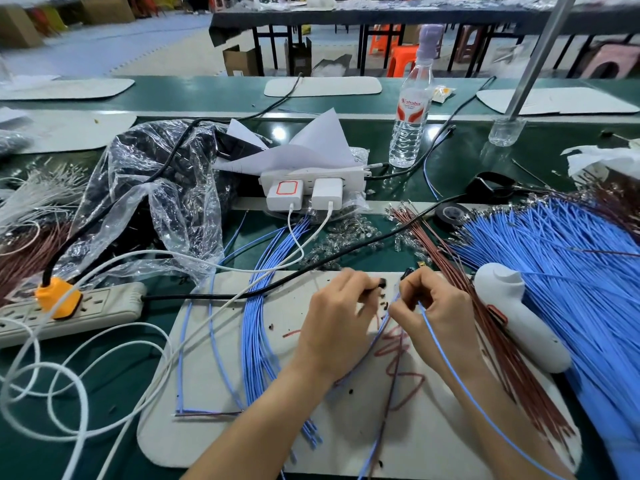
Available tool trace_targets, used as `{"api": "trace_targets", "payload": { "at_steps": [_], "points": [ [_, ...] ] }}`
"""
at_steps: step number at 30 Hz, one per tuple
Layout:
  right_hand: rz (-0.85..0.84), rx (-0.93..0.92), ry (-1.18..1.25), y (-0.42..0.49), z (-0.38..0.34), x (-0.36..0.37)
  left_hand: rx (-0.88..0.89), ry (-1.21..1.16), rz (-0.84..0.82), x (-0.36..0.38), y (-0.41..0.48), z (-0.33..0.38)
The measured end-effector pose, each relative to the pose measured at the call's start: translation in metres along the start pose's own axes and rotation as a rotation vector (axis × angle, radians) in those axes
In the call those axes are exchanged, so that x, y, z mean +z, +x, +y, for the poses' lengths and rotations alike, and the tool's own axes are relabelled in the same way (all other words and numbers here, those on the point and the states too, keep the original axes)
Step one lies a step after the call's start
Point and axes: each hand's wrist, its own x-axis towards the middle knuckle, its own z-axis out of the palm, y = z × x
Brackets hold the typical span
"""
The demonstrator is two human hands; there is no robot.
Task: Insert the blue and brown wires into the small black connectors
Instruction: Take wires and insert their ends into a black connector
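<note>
- Left hand: fingers curled, thumb and forefinger pinching a small black connector just above the white mat.
- Right hand: fingers curled tight, pinching one blue wire near its tip. The rest of the wire trailed back along the forearm toward the near edge of the desk.
- The wire tip itself was hidden behind the right fingers. The connector and the fingertips were close but apart.
- A thin brown wire ran from between the hands toward the near edge. I could not tell which hand held it, or whether it was already seated.
- Stock: loose black connectors were scattered on the mat under the hands. A fanned bundle of blue wires and a bundle of brown wires lay to the right.
- Judged step: aligning the blue wire's terminal with a connector cavity, insertion not yet made.
- Next move calls for the terminal turned the right way round, the connector held steady, and a straight push along the cavity axis until it seats. An angled push could bend the terminal.
</note>
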Motion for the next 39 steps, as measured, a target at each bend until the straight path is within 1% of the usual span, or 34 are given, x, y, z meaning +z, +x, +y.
{"api": "trace_targets", "payload": {
  "at_steps": [2, 3, 6, 8, 11, 14, 17, 23, 28, 30, 36, 39],
  "points": [
    [-0.001, -0.007, 0.033, -0.001, 0.001, -0.001, -0.108, -0.045, 0.079, -0.005, 0.005, -0.011],
    [-0.004, -0.003, 0.059, -0.001, 0.001, -0.001, -0.18, -0.117, 0.093, -0.008, 0.006, -0.016],
    [-0.034, 0.036, 0.184, 0.001, 0.003, 0.0, -0.407, -0.526, -0.02, -0.008, 0.004, -0.012],
    [-0.042, 0.06, 0.279, 0.0, 0.001, 0.002, -0.436, -0.683, -0.054, -0.003, 0.002, -0.008],
    [-0.017, -0.019, 0.233, -0.002, -0.001, 0.003, -0.416, -0.773, -0.075, -0.002, 0.001, -0.006],
    [0.035, -0.053, 0.205, -0.003, -0.001, 0.003, -0.42, -0.805, -0.094, -0.002, -0.002, -0.003],
    [0.078, -0.012, 0.228, -0.004, 0.002, 0.003, -0.437, -0.838, -0.09, -0.001, -0.003, -0.003],
    [0.065, 0.034, 0.231, -0.002, 0.003, 0.003, -0.415, -0.82, -0.083, -0.002, -0.003, -0.004],
    [0.096, -0.025, 0.149, -0.003, 0.003, 0.005, -0.399, -0.788, -0.097, -0.001, -0.005, -0.004],
    [0.083, -0.039, 0.129, -0.002, 0.002, 0.006, -0.386, -0.766, -0.101, -0.001, -0.006, -0.004],
    [-0.049, 0.054, 0.228, 0.001, 0.002, -0.001, -0.361, -0.739, -0.107, -0.002, -0.006, -0.003],
    [-0.042, 0.035, 0.156, 0.001, 0.002, -0.003, -0.344, -0.688, -0.115, -0.001, -0.007, -0.004]
  ]
}}
